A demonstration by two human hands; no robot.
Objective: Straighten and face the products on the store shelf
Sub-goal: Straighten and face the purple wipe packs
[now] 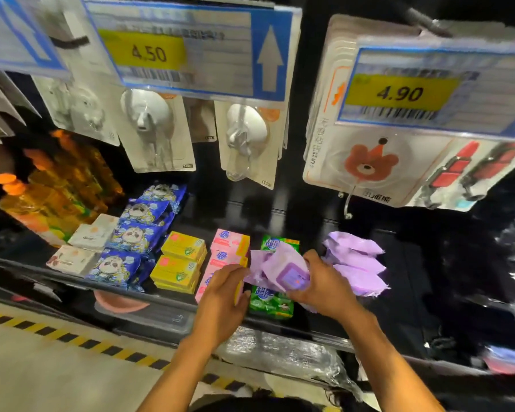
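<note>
Hands first: right hand (318, 281) gripping purple pack (289, 275), held over green packs (271, 301) at shelf (295, 215) front. Left hand (226, 289) curled by pink boxes (229, 248), fingertips at pack edge, can't tell if pinching tbh. Behind, purple pile (354, 263) messy, still needs facing. Yellow boxes (179, 263) and blue bags (137, 233) look tidy. Roughly halfway imo.

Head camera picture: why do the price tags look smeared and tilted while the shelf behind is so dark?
In the head view, the 4.50 price tag and 4.90 price tag are blurred and tilted by the wide-angle lens; the shelf back is unlit black.
</note>
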